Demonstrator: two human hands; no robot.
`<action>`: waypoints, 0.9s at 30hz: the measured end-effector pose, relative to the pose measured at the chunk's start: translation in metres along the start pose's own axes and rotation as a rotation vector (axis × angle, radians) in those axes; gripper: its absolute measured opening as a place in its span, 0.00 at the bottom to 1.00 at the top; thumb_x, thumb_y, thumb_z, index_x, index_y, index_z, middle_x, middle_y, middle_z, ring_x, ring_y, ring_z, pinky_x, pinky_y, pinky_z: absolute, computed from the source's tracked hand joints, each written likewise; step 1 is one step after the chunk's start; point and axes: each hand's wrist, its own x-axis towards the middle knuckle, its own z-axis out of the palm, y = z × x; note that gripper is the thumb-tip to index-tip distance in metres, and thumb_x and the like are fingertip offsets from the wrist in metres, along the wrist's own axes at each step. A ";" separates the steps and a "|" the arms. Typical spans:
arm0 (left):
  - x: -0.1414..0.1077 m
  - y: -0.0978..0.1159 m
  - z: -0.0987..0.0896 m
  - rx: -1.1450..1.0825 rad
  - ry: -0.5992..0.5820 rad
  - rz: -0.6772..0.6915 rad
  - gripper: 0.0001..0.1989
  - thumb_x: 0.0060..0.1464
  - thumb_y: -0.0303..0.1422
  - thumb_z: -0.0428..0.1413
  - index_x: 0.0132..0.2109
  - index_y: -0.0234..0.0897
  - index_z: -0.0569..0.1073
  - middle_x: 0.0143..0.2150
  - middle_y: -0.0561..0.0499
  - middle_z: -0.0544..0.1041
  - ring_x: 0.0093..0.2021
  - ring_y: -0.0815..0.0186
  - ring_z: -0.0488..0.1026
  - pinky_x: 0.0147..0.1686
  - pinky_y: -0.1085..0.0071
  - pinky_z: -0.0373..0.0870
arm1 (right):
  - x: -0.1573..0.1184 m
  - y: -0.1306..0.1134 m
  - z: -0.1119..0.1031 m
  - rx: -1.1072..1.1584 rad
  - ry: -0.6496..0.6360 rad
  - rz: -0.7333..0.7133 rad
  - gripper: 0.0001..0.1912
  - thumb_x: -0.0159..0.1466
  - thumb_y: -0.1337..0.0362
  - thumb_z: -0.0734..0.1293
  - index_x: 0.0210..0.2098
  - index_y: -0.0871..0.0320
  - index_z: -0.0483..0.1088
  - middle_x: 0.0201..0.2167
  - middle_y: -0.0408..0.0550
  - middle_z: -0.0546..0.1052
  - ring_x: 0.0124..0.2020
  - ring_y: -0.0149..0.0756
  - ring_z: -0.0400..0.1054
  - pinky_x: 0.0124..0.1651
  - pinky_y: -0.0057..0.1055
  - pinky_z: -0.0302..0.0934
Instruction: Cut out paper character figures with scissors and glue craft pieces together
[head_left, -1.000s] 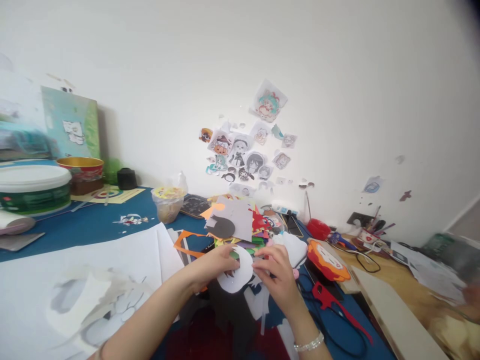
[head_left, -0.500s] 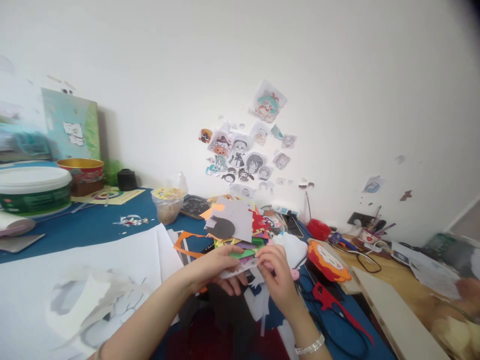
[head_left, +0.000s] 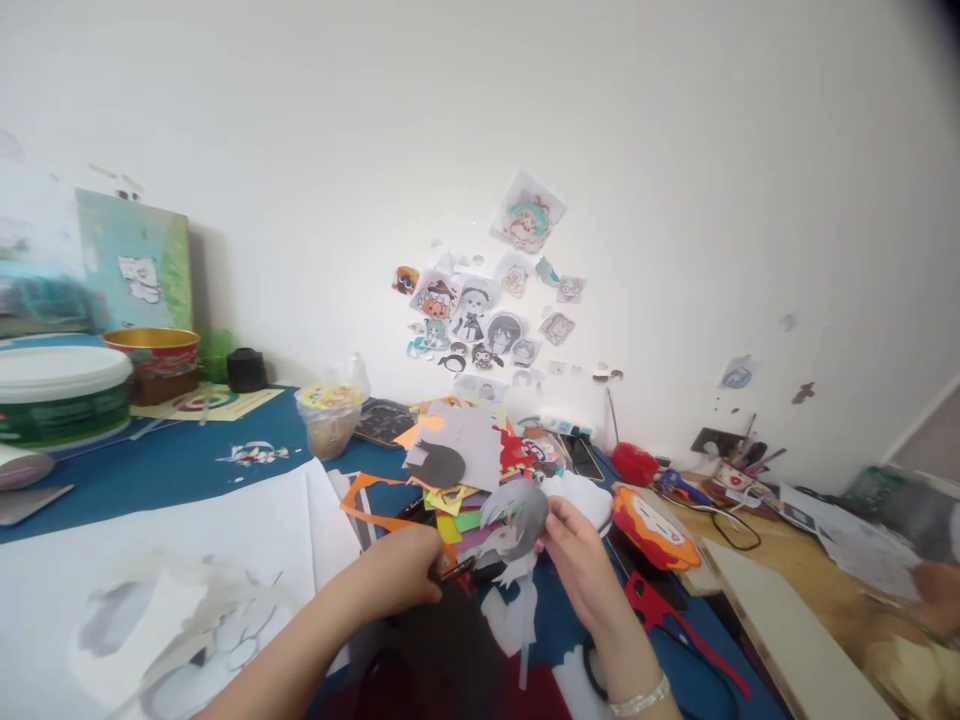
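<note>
My right hand (head_left: 581, 550) pinches a grey paper cutout (head_left: 519, 520) by its right edge and holds it up over the pile of coloured paper. The cutout looks like a head of hair. My left hand (head_left: 401, 572) is closed, with its fingers curled downward and partly hidden. From its fingertips a slim black pen-like thing (head_left: 459, 570) sticks out to the right. Below the hands lie white paper scraps (head_left: 510, 615) and a dark sheet (head_left: 450, 640).
A large white sheet (head_left: 262, 515) with a torn drawing covers the left. Behind it stand a lidded tub (head_left: 64, 400), a red tin (head_left: 157, 360) and a plastic cup (head_left: 328, 420). On the right are an orange cutout (head_left: 654, 525), red scissors (head_left: 675, 625) and a board (head_left: 787, 630).
The left hand has let go of the paper and moved down, and now grips a slim black thing. The right hand has raised and turned the paper, showing its grey face.
</note>
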 end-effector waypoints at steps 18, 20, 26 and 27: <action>0.011 0.002 -0.011 -0.345 -0.078 0.141 0.08 0.47 0.38 0.48 0.33 0.40 0.66 0.24 0.56 0.61 0.25 0.67 0.63 0.17 0.77 0.63 | -0.004 -0.011 0.000 -0.429 -0.236 0.130 0.04 0.56 0.65 0.61 0.26 0.57 0.66 0.27 0.42 0.68 0.30 0.33 0.62 0.33 0.26 0.57; 0.011 0.004 -0.012 -0.338 -0.086 0.137 0.08 0.47 0.38 0.47 0.32 0.40 0.66 0.24 0.56 0.61 0.25 0.67 0.63 0.18 0.77 0.63 | -0.004 -0.009 0.000 -0.402 -0.217 0.148 0.04 0.56 0.65 0.61 0.26 0.57 0.65 0.23 0.40 0.65 0.27 0.31 0.59 0.31 0.25 0.55; 0.013 0.001 -0.011 -0.205 -0.024 0.182 0.08 0.47 0.36 0.46 0.31 0.38 0.66 0.25 0.56 0.61 0.26 0.68 0.63 0.20 0.78 0.61 | 0.000 0.001 -0.001 -0.398 -0.200 0.128 0.02 0.56 0.66 0.59 0.28 0.57 0.61 0.23 0.39 0.60 0.26 0.29 0.55 0.28 0.23 0.50; 0.014 0.000 -0.011 -0.193 -0.020 0.180 0.08 0.48 0.36 0.46 0.31 0.38 0.66 0.25 0.56 0.61 0.26 0.68 0.64 0.21 0.77 0.60 | 0.001 0.002 -0.001 -0.415 -0.203 0.121 0.02 0.56 0.66 0.59 0.28 0.58 0.61 0.23 0.39 0.60 0.26 0.29 0.54 0.28 0.23 0.50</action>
